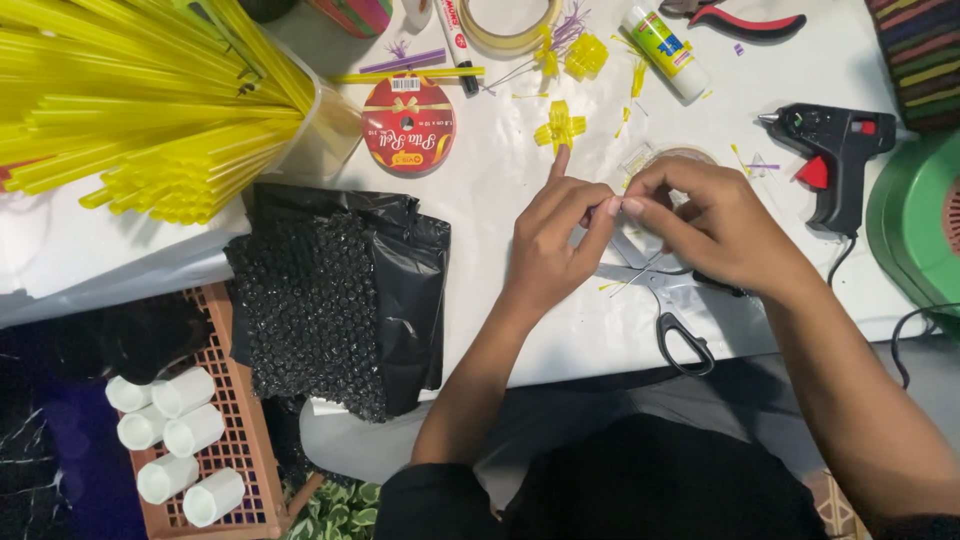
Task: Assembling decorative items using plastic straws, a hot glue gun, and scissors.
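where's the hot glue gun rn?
In the head view, the black glue gun lies on the white table at the right, just beyond the right hand, beside the green round thing at the edge.

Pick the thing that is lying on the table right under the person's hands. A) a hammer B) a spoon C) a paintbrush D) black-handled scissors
D: the black-handled scissors lie open on the white table, blades under the left hand and right hand, whose fingertips meet above them around something too small to tell.
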